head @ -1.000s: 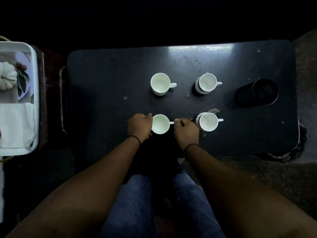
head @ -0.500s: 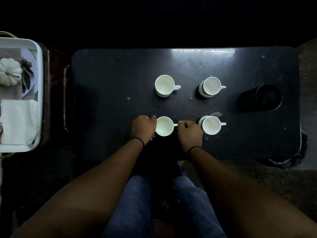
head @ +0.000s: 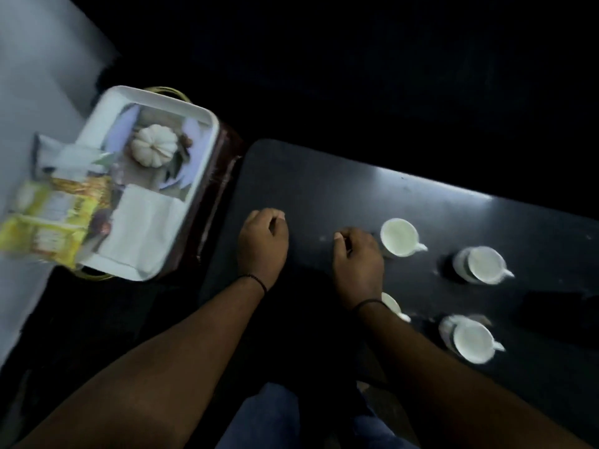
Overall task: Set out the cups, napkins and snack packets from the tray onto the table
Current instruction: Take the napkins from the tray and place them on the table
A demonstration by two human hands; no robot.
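Note:
Several white cups stand on the dark table (head: pixel 324 189): a far left cup (head: pixel 399 237), a far right cup (head: pixel 483 265), a near right cup (head: pixel 471 342), and a near left cup (head: pixel 393 305) mostly hidden behind my right wrist. My left hand (head: pixel 262 243) hovers over the table's left part, fingers loosely curled, holding nothing. My right hand (head: pixel 356 257) is beside the far left cup, fingers loosely curled, empty. The white tray (head: pixel 201 147) at the left holds folded white napkins (head: pixel 142 222) and yellow snack packets (head: pixel 48 222).
A small white pumpkin ornament (head: pixel 154 144) lies in the tray on a leaf. A dark round object (head: pixel 557 315) sits at the table's right side. My blue-jeaned knees (head: pixel 269 416) are below the table edge. The picture is blurred by motion.
Both hands have let go of the near left cup and moved away to the left. The view has swung left, bringing the tray and snack packets into sight.

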